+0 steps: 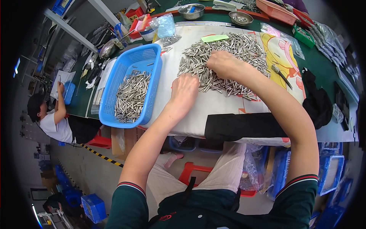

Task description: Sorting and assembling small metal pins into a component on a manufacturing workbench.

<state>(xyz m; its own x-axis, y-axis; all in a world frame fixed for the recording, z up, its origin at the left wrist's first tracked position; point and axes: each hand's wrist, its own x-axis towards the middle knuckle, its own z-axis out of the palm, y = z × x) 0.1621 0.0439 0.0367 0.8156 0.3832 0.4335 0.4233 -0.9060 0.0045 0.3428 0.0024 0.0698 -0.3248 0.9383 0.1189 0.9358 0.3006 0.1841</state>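
Curled fingers on both hands close down narrowly, but their tips are hidden, so I cannot tell whether either one pinches anything. The left hand [185,86] is at the near left edge of the loose metal pins [236,49]; the right hand [221,64] is over the middle of that spread, its fingers down among the pins.

These slim, silvery pins lie in a broad, jumbled heap on a white sheet [167,78], pointing every way, with a pale green slip [214,38] on the far part. Just left of the heap, a blue basket [156,53] contains a second lot of similar pins [131,97], also unsorted, covering much of its bottom.

Judging by the two lots, the handling looks far from finished: plenty is left loose on the sheet, and no neat rows or bundles show there. Whether the basket's share is dealt with or waiting, I cannot say.

To the right of the heap lies a dark-handled tool [282,77]; nearer the body, a black cloth [244,127] is spread along the edge. Beyond the sheet sit two metal bowls [191,12], and a co-worker [57,124] sits far left.
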